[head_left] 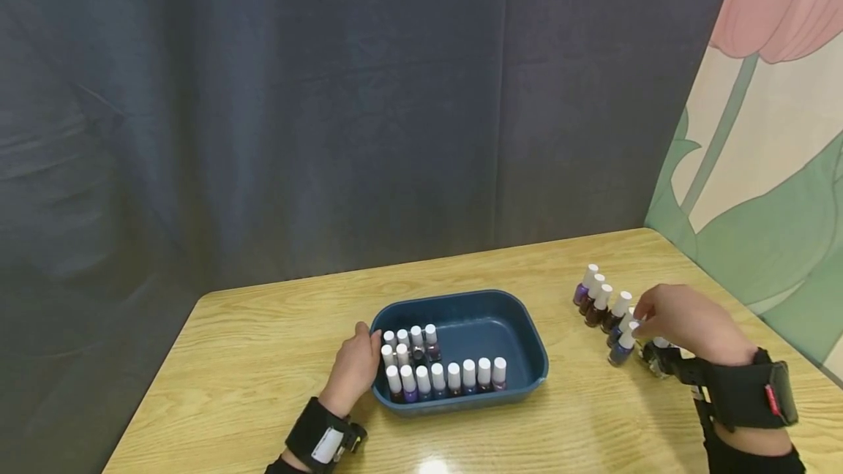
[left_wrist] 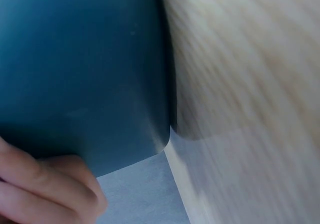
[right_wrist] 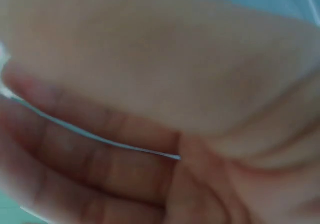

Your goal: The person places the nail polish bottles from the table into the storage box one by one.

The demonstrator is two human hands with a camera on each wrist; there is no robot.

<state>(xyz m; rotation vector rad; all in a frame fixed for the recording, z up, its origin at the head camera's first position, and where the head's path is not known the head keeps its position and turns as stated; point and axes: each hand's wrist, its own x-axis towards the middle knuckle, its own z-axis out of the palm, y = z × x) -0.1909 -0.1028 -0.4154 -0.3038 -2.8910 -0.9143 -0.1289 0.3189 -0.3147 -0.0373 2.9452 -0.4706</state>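
A dark blue plastic tray [head_left: 461, 300] stands on the wooden table, with several white-capped nail polish bottles [head_left: 437, 380] upright along its near side and in its left part. My left hand [head_left: 356, 364] grips the tray's left edge; in the left wrist view its fingers [left_wrist: 55, 189] bend against the outer wall. Over at the right, my right hand [head_left: 688, 320] pinches the white cap of a blue nail polish bottle [head_left: 620, 352] at the near end of a bottle group. In the right wrist view the palm and fingers [right_wrist: 100, 159] fill the picture and hide the bottle.
More nail polish bottles [head_left: 598, 306] stand in a slanting row beyond the right hand. Others [head_left: 655, 358] sit partly hidden under the right wrist. A dark curtain [head_left: 395, 130] hangs behind the table [head_left: 263, 342], and a flower-painted wall [head_left: 770, 225] borders the right.
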